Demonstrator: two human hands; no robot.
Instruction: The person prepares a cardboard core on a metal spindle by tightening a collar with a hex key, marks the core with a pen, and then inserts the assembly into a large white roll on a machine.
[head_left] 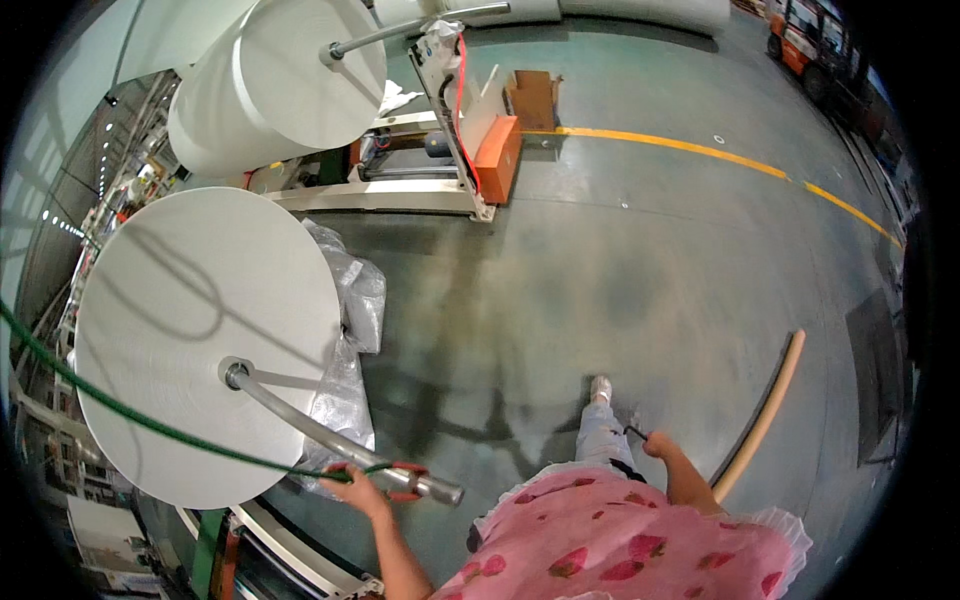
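Note:
My left hand [355, 492] is closed around the green lifting sling [190, 436], near where its red loop [408, 468] wraps the end of a metal shaft [315, 428]. That shaft sticks out from the core of a large white paper roll [180, 290] on the left. The sling runs taut up to the left edge. By my right thigh, my right hand [660, 445] is closed on a short black object [636, 433]; its kind is too small to make out. Crumpled clear plastic wrap [350, 360] hangs beside the roll.
A second white roll [310, 75] with a shaft rests on a cream machine frame [400, 195] at the far left. Near it stand an orange box [498, 158] and a cardboard box [534, 98]. A tan tube [765, 420] lies on the right floor; a forklift [808, 45] stands far right.

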